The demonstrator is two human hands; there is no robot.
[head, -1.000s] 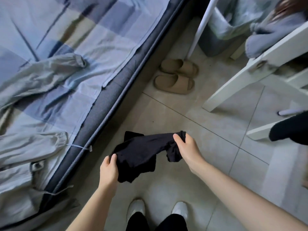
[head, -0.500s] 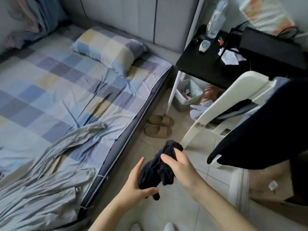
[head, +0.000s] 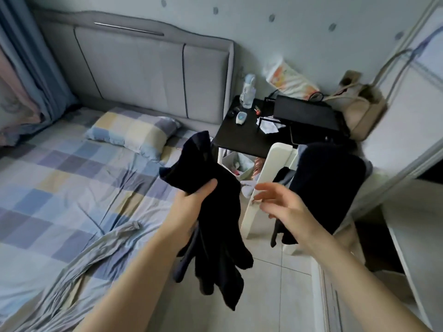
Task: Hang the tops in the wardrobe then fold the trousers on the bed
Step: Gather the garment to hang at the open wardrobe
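1. Since half a second ago the right hand [head: 285, 207] has let go of the black garment [head: 215, 212], which now hangs unbunched from the left hand [head: 191, 202] alone, and the view has lifted to take in the headboard [head: 143, 65].
2. The left hand's fingers [head: 208, 186] are pressed together around the garment's upper part, gripping it in a fist; one end sticks up above the fist and the rest hangs down over the tiled floor [head: 271, 291] beside the bed [head: 60, 188].
3. The right hand is held just beside the garment, not touching it, its fingers spread and loosely curled, holding nothing.
4. Grey trousers [head: 72, 264] lie crumpled on the checked sheet at the near part of the bed, one leg reaching towards the bed's edge.
5. A checked pillow [head: 134, 133] rests at the head of the bed.
6. A white chair [head: 266, 188] stands behind the right hand, with a dark garment [head: 328, 188] draped over its back.
7. The black bench [head: 242, 137] beside the headboard carries a clear bottle [head: 248, 92] and small items too blurred to tell.
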